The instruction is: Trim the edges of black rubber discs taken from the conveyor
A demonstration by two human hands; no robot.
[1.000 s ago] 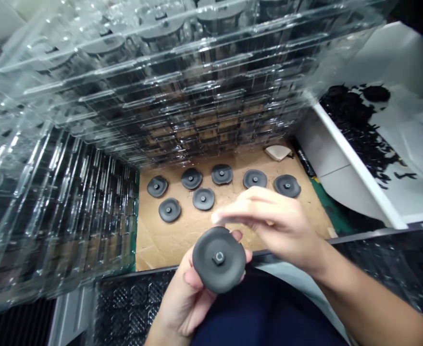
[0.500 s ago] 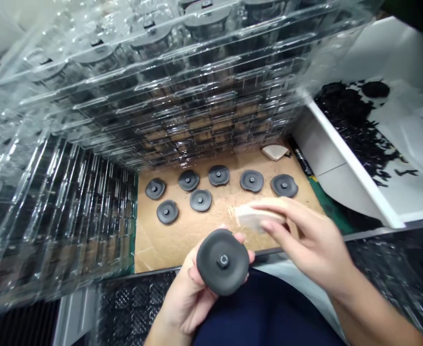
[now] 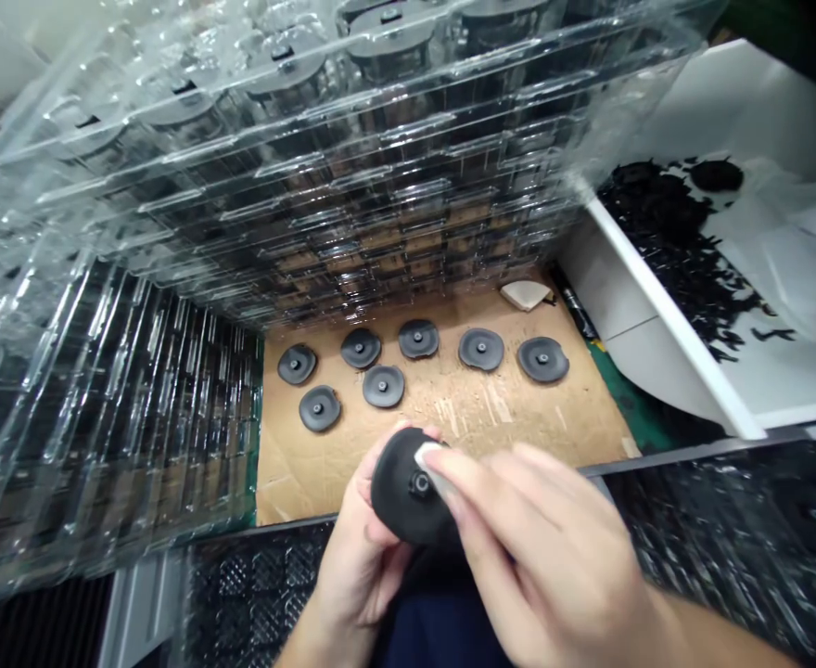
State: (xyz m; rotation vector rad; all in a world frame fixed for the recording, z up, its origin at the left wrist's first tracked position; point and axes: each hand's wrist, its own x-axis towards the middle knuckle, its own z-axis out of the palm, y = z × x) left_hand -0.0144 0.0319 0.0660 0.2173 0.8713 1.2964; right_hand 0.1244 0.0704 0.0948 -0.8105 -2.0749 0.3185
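Observation:
In my left hand [image 3: 352, 566] is a dark grey rubber-like disc [image 3: 398, 496], hollow side up, with a small raised stud at its centre. My right hand [image 3: 554, 547] pinches a white pad [image 3: 427, 455] and presses it against the disc's face beside the stud. The fingers cover most of that pad, so its exact kind cannot be told. Several similar discs [image 3: 481, 349] lie stud up on a cardboard sheet [image 3: 289, 478] beyond the hands. A white wedge-shaped piece [image 3: 525, 295] rests at the sheet's far right corner.
Tall stacks of clear plastic trays [image 3: 352, 204] rise behind and to the left of the cardboard, with discs in the top one. At right stands a white bin [image 3: 679, 306] holding black scraps [image 3: 665, 213]. A dark marker-like rod [image 3: 575, 306] lies beside it.
My right hand has moved left and down, bringing the white pad from above the cardboard onto the disc. The held disc has tilted slightly. The discs on the cardboard stay put.

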